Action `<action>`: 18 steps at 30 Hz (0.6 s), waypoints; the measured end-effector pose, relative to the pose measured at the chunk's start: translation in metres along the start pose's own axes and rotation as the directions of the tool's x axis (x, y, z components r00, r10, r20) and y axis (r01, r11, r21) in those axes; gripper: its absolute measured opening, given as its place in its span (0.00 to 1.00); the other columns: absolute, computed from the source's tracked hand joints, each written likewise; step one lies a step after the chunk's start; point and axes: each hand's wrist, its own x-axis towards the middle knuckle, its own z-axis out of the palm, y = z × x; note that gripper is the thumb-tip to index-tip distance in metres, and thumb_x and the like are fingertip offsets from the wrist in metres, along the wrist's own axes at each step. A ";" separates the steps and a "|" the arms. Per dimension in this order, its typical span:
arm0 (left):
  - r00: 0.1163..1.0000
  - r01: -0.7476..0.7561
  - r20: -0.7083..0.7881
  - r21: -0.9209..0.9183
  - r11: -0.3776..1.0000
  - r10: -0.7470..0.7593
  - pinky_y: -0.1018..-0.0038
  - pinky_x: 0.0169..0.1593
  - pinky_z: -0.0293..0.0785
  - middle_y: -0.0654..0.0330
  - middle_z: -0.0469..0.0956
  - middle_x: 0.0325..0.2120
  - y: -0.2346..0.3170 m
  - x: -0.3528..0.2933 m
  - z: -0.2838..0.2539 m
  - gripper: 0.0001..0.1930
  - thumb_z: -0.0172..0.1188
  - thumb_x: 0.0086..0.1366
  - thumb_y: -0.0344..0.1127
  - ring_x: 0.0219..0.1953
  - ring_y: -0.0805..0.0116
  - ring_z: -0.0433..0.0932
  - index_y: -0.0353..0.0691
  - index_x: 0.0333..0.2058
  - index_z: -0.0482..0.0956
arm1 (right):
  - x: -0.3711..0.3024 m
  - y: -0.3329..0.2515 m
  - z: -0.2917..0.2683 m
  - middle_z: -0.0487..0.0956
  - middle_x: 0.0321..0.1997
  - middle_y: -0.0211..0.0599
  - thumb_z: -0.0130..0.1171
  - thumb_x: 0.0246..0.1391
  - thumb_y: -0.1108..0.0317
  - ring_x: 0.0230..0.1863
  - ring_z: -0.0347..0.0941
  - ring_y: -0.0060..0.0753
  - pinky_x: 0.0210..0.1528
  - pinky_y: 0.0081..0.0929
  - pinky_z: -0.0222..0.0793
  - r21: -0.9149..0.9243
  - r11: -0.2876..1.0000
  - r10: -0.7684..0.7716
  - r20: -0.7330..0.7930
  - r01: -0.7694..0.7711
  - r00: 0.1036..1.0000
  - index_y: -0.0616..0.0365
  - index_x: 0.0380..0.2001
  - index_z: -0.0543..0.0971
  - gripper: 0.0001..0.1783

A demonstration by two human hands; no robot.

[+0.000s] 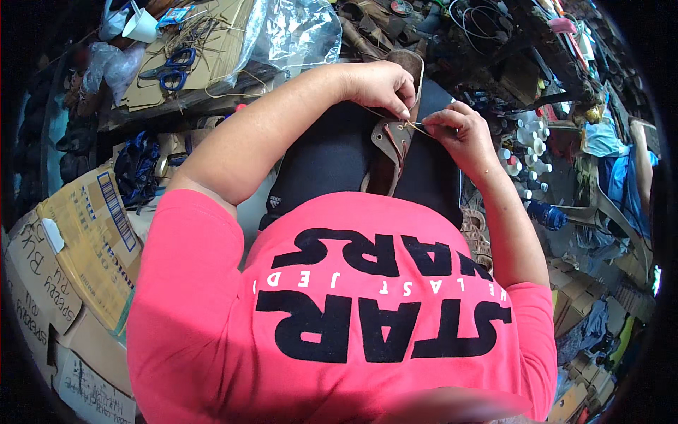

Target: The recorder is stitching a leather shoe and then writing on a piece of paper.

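A brown shoe (385, 169) with eyelets and a reddish-brown lace lies lengthwise across my dark-trousered lap. Above its eyelet flap, my left hand (385, 88) is closed in a pinch at a thin tan thread (415, 126). The thread runs over the flap's edge toward my right hand (462, 131), whose thumb and fingers are also closed on it. A short dark thin piece shows at the right fingertips, too small to name. The far part of the shoe (407, 63) extends beyond my left hand, which hides some of it.
Blue-handled scissors (171, 69) lie on cardboard at the far left, with clear plastic sheeting (300, 35) beside them. Several small bottles (526, 152) stand to the right. Cardboard boxes (85, 233) fill the left side. A white cup (140, 26) sits at the back left.
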 end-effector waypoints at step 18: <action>0.994 -0.096 0.051 -0.078 0.992 0.100 0.73 0.43 0.66 0.60 0.72 0.29 -0.005 -0.003 -0.002 0.13 0.60 0.58 0.35 0.36 0.68 0.71 0.40 0.42 0.81 | -0.005 -0.012 0.011 0.75 0.26 0.35 0.63 0.46 0.67 0.30 0.73 0.42 0.35 0.35 0.65 -0.228 0.964 -0.155 -0.070 0.135 0.985 0.48 0.28 0.82 0.04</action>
